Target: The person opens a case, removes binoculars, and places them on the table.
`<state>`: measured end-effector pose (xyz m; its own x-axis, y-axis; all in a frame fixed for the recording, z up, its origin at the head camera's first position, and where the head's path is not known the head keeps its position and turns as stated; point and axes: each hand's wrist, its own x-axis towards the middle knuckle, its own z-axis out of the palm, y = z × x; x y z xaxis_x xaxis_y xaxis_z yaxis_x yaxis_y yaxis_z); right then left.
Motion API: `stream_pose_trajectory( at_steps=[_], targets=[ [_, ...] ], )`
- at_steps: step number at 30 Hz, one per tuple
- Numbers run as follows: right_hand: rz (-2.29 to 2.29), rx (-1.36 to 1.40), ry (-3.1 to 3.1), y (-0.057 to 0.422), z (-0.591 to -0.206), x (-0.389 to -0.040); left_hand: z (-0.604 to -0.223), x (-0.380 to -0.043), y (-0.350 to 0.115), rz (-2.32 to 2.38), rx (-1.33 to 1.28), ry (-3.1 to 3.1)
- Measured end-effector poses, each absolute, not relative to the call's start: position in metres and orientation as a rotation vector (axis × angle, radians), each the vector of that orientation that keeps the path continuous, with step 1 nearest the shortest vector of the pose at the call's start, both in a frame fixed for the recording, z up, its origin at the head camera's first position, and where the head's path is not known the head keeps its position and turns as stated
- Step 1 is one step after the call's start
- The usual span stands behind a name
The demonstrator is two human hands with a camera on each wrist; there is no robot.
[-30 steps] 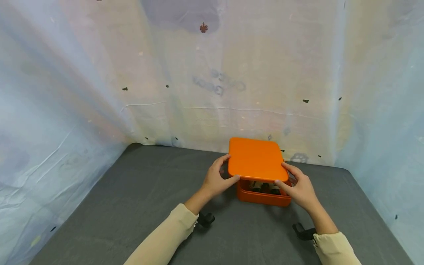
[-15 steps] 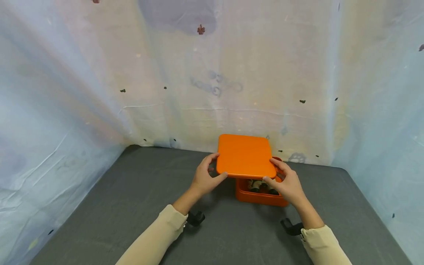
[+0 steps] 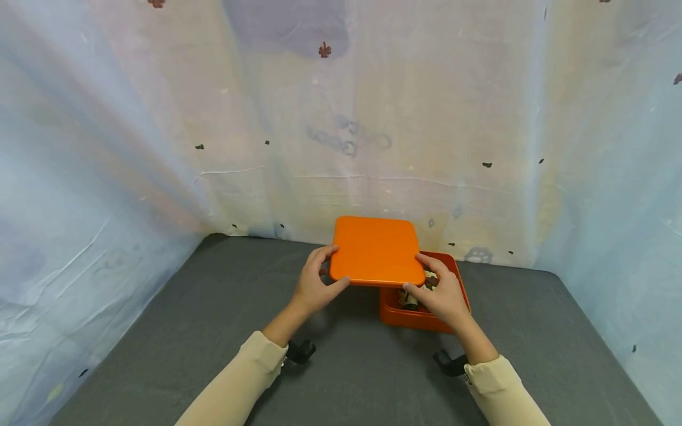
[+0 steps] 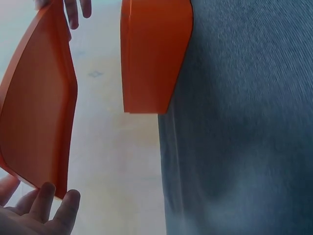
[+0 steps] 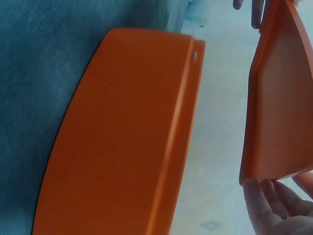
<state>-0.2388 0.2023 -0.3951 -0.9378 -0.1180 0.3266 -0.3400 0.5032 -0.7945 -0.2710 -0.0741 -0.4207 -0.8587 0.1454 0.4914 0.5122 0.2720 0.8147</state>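
An orange lid is held level between both hands, raised above the table. My left hand grips its left edge, thumb at the front corner. On the right edge, my right hand pinches the lid the same way. Below and to the right stands an orange box, uncovered on its right side; the lid hides its left back part. Inside it lie cream and brown objects with dark ends, too small and covered to name. Both wrist views show the lid's hollow underside apart from the box wall.
The box stands on a dark grey table near its back edge. Pale patterned cloth hangs behind the table and along both sides. A black wrist mount sticks out from the left wrist, another from the right.
Both hands have carried the lid to the left, off from over the box. More of the box's right side and contents now shows. The box has stayed in place.
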Motion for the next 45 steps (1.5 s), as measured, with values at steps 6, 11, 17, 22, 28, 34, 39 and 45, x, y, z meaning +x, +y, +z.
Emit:
stream_pose_trajectory(
  at_steps=[6, 11, 17, 22, 28, 34, 39, 45],
  targets=[
    [1.439, 0.407, -2.497, 0.190, -0.396, -0.243, -0.401, -0.254, -0.084, -1.589, -0.591, -2.253],
    [1.459, 0.418, -2.493, 0.180, -0.399, -0.246, -0.405, -0.253, -0.094, -1.552, -0.597, -2.258],
    [1.447, 0.388, -2.512, 0.165, -0.402, -0.247, -0.427, -0.267, -0.109, -1.530, -0.551, -2.292],
    [1.488, 0.354, -2.501, 0.152, -0.404, -0.247, -0.429, -0.267, -0.117, -1.497, -0.489, -2.343],
    [1.475, 0.359, -2.487, 0.135, -0.410, -0.248, -0.427, -0.265, -0.127, -1.429, -0.415, -2.411],
    [1.470, 0.377, -2.471, 0.121, -0.416, -0.249, -0.428, -0.262, -0.139, -1.420, -0.359, -2.455],
    [1.462, 0.364, -2.497, 0.113, -0.418, -0.249, -0.432, -0.262, -0.148, -1.390, -0.343, -2.491],
    [1.537, 0.367, -2.486, 0.103, -0.420, -0.253, -0.433, -0.262, -0.156, -1.343, -0.303, -2.552]
  ],
)
